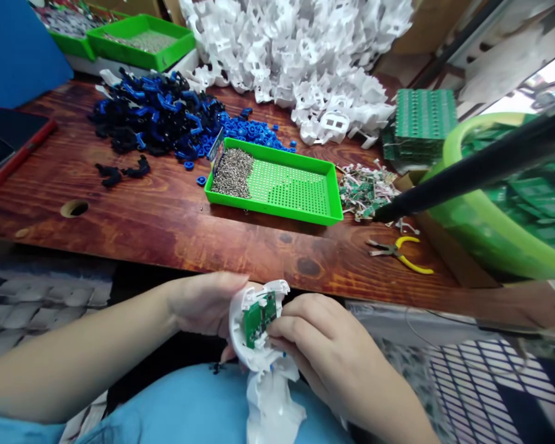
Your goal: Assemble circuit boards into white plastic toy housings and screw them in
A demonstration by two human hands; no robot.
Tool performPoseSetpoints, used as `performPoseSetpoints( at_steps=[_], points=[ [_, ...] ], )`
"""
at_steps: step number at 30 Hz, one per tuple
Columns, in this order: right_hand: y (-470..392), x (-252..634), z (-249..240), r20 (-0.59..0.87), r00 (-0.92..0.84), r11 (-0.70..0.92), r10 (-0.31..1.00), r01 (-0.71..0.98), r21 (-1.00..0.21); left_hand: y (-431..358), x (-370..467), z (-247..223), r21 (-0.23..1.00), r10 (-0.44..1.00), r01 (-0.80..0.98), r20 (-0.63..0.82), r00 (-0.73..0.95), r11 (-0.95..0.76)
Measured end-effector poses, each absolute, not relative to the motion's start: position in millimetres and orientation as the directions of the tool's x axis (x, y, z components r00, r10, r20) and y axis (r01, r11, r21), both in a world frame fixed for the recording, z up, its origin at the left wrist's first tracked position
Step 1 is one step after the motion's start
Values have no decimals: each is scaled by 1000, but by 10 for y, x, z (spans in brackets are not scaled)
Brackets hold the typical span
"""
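Below the table's front edge, my left hand (208, 308) is wrapped round the left side of a white plastic housing (274, 401). A green circuit board (254, 320) sits inside the housing's rounded upper end, and its lower part hangs down over the blue shirt. My right hand (319, 339) is closed at the board's right side, with the fingertips pressed together on small white parts there. What exactly lies between those fingertips is too small to make out.
A green tray (300, 213) of small metal screws stands mid-table (166, 228). Behind are blue and black parts (157, 111) and piled white housings (287, 49). Yellow-handled pliers (400, 251), wired boards (367, 188) and a green tub (453, 148) are right. A dark bar (472, 160) crosses there.
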State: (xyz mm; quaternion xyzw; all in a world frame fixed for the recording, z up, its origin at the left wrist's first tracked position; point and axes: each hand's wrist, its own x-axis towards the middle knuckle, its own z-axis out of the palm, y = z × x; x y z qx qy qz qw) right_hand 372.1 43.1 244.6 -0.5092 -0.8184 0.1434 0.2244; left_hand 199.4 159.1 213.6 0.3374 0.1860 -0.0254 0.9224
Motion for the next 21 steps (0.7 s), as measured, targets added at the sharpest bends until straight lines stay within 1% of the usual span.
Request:
performPoseSetpoints(
  at_steps=[3,5,8,10,14,17,21],
  points=[
    [404,3720,2397,222,-378,438,899,798,-415,1548,1968,2102,747,-34,187,-215,976,638],
    [404,3715,2373,223,-373,433,901,811,-393,1508,1952,2082,784,3,157,-199,980,601],
    [413,3705,2379,228,-364,426,903,824,-373,1440,1922,2031,741,117,98,-233,965,664],
    [419,3700,2410,229,-374,435,899,825,-360,1397,1904,1978,705,156,64,-244,957,707],
    [438,3677,2472,220,-401,453,889,841,-297,1332,1889,1882,650,177,-13,-187,966,760],
    [453,3642,2481,210,-404,447,890,863,-235,1296,1902,1863,616,192,-44,-177,965,786],
    [466,3597,2461,197,-386,424,901,880,-214,1261,1915,1883,603,233,-79,-181,955,794]
  ],
)
